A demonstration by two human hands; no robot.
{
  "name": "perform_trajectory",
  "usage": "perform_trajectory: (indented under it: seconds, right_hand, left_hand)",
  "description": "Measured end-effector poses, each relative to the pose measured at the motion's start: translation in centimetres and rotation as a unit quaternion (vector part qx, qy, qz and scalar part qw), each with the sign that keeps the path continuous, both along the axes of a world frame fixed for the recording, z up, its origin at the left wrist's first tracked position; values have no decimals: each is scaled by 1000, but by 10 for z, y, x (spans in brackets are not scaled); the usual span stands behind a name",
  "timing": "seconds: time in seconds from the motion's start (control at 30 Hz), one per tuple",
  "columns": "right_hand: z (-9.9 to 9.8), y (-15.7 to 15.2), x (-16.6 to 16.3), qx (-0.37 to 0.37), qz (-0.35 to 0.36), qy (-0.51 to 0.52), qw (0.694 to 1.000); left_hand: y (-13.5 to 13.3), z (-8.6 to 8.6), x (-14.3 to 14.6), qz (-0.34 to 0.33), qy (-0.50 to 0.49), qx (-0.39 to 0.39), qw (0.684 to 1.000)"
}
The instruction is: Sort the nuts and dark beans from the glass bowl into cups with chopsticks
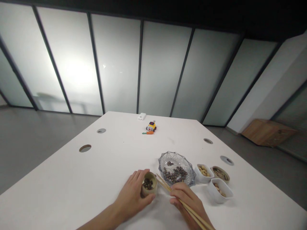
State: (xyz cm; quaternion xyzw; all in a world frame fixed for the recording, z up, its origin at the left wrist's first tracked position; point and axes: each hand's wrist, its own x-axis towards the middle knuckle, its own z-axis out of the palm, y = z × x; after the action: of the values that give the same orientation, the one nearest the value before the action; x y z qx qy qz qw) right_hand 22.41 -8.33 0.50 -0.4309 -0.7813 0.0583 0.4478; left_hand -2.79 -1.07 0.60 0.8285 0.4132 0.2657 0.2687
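My left hand is wrapped round a small beige cup on the table, with several dark brown beans inside it. In my right hand is a pair of wooden chopsticks, their tips close to the cup's right rim; I cannot make out anything between the tips. Just beyond the chopsticks stands a clear scalloped glass bowl, where many more of the dark beans lie, mostly toward its near side.
To the right of the glass bowl are a white dish of pale nuts, a second white dish with nuts and a round bowl of elongated pieces. A toy vehicle, a toy screwdriver and a white box lie farther back.
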Motion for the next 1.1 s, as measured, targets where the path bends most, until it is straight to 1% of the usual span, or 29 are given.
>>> perform_trajectory:
  seconds: [0.2, 0.4, 0.63, 1.0, 1.1]
  right_hand:
    - [9, 3, -6, 7, -14, -17, 1000]
    - [8, 2, -2, -7, 1, -41, 999]
    - [10, 0, -3, -28, -10, -37, 999]
    - [22, -6, -10, 37, -12, -3, 999]
    - [24, -8, -10, 39, -16, 3, 999]
  left_hand:
    - [0, 0, 0, 0, -3, 5, 1000]
    - [1, 1, 0, -3, -10, 16, 1000]
    - [0, 2, 0, -4, -9, 10, 1000]
    - [0, 2, -1, 0, 2, 10, 1000]
    - [0, 3, -1, 1, 1, 8, 1000]
